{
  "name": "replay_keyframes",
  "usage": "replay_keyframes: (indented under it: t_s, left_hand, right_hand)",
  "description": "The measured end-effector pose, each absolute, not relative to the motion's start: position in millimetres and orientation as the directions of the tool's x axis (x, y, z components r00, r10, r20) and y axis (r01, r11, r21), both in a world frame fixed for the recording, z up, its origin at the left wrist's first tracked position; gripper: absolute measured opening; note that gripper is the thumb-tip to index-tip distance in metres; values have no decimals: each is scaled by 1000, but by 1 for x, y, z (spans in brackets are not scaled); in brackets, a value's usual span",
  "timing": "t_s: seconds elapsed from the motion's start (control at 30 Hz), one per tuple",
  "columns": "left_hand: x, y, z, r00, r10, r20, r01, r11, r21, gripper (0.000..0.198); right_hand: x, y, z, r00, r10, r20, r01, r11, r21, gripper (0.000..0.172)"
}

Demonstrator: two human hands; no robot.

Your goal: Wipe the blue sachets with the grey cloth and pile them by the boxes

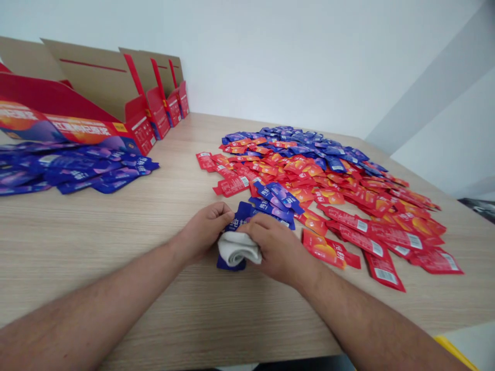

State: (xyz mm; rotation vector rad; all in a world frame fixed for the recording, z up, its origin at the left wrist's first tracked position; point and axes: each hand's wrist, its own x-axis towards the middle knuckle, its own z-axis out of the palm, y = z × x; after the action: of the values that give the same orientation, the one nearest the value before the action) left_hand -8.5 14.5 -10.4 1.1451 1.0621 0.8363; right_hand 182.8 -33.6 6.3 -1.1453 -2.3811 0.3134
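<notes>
Close to the table's front, my left hand pinches the left side of a blue pouch with white lettering. A rolled white cloth is gripped in my right hand and lies across the pouch, covering its middle. The pouch's lower end shows beneath the cloth. Just beyond my right hand, a few blue pouches overlap the edge of a large spread of red pouches.
More blue pouches are heaped behind the red ones. At the left lies another pile of blue pouches, in front of several open red cartons with raised brown flaps. A white wall borders the wooden table.
</notes>
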Motion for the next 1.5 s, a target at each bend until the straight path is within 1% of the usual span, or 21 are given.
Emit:
replay_keyframes:
  t_s: [0.1, 0.13, 0.27, 0.3, 0.43, 0.47, 0.57, 0.6, 0.63, 0.73, 0.77, 0.9, 0.93, 1.07, 1.1, 1.23, 1.27, 1.37, 1.4, 1.43, 1.5]
  left_hand:
    - [-8, 15, -11, 304, 925, -227, -51, 253, 966, 27]
    - [-8, 15, -11, 303, 925, -228, -48, 254, 966, 27]
    - [-8, 13, -7, 286, 930, -231, 4, 240, 971, 29]
    - [-8, 13, -7, 285, 931, -229, -3, 240, 971, 29]
    - [-7, 12, -7, 294, 930, -222, -64, 251, 966, 28]
    - [-7, 13, -7, 294, 930, -220, -62, 249, 967, 28]
    - [-8, 13, -9, 292, 931, -218, -28, 237, 971, 29]
    - [-8, 13, -9, 295, 931, -216, -26, 234, 972, 29]
    - [-8, 13, -9, 299, 930, -212, -33, 232, 972, 28]
    - [-8, 12, -8, 303, 931, -203, -75, 236, 969, 27]
    - [-8, 12, -8, 300, 931, -206, -76, 239, 968, 27]
    - [-8, 12, -6, 286, 933, -218, -12, 231, 973, 28]
    - [-8, 12, -6, 284, 934, -216, -11, 229, 973, 28]
    - [-7, 12, -6, 285, 936, -206, -80, 237, 968, 27]
    - [-7, 12, -6, 285, 935, -213, -77, 244, 967, 27]
    - [-7, 11, -5, 270, 935, -230, -25, 246, 969, 28]
    - [-7, 11, -5, 267, 937, -226, -30, 243, 970, 28]
    - [-6, 11, -5, 272, 936, -224, -75, 252, 965, 28]
    - [-6, 11, -6, 277, 935, -223, -80, 254, 964, 28]
    - [-7, 12, -6, 280, 934, -223, -74, 253, 965, 28]
    - [-7, 12, -6, 276, 935, -221, -46, 243, 969, 28]
  right_hand:
    - [185, -31, 5, -402, 838, 370, 722, 538, -435, 26]
    - [184, -31, 5, -413, 831, 372, 713, 549, -436, 25]
    - [183, -33, 6, -586, 752, 302, 641, 658, -395, 30]
    - [183, -33, 7, -578, 760, 298, 650, 649, -395, 31]
    - [185, -31, 8, -410, 843, 348, 720, 534, -444, 27]
    - [185, -31, 8, -423, 835, 353, 710, 547, -443, 27]
    - [184, -32, 8, -562, 762, 321, 648, 647, -402, 30]
    - [183, -33, 8, -579, 753, 311, 643, 657, -393, 30]
    - [183, -33, 8, -567, 763, 311, 656, 646, -390, 31]
    - [183, -32, 7, -428, 835, 347, 719, 547, -429, 28]
    - [183, -32, 7, -417, 837, 354, 716, 543, -438, 28]
    - [182, -34, 8, -586, 749, 311, 644, 663, -382, 30]
    - [182, -34, 8, -591, 747, 304, 648, 664, -373, 30]
    - [183, -31, 7, -408, 842, 354, 739, 532, -413, 26]
    - [183, -31, 7, -406, 843, 353, 738, 530, -417, 25]
    - [182, -34, 7, -573, 765, 294, 661, 644, -385, 28]
    - [182, -34, 7, -564, 772, 293, 670, 636, -383, 28]
    - [182, -32, 7, -416, 847, 330, 743, 526, -414, 25]
    - [183, -32, 8, -397, 854, 335, 748, 513, -422, 24]
    - [183, -32, 8, -418, 846, 332, 737, 529, -420, 24]
    - [182, -33, 8, -526, 794, 303, 689, 607, -395, 25]
